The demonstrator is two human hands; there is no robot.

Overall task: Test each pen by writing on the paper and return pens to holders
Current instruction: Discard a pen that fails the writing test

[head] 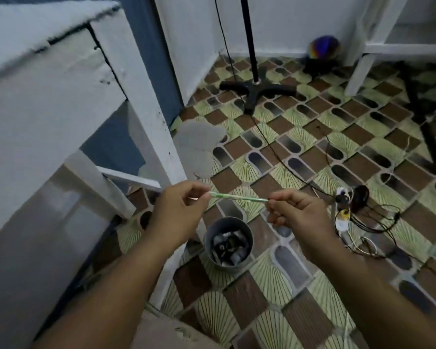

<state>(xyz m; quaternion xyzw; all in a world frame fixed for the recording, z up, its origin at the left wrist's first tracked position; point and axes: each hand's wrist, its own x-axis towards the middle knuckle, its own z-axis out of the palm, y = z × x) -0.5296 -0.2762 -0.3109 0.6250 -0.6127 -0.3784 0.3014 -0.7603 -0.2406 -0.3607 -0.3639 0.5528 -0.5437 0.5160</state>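
Above patterned floor tiles, both hands pinch a slim, translucent green pen by its ends.

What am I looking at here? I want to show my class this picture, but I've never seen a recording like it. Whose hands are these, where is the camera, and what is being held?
There is no machine here: a person wears one wide-angle camera on the head, looking forward and down, so you see their own two arms. The left hand and the right hand each pinch one end of a thin green pen between fingers and thumb, holding it level in the air. Below it, on the patterned tile floor, stands a grey round container with dark and pale items inside; what they are is too unclear to say. To the right lies a power strip with tangled cables. A white table fills the left side. No paper is visible.
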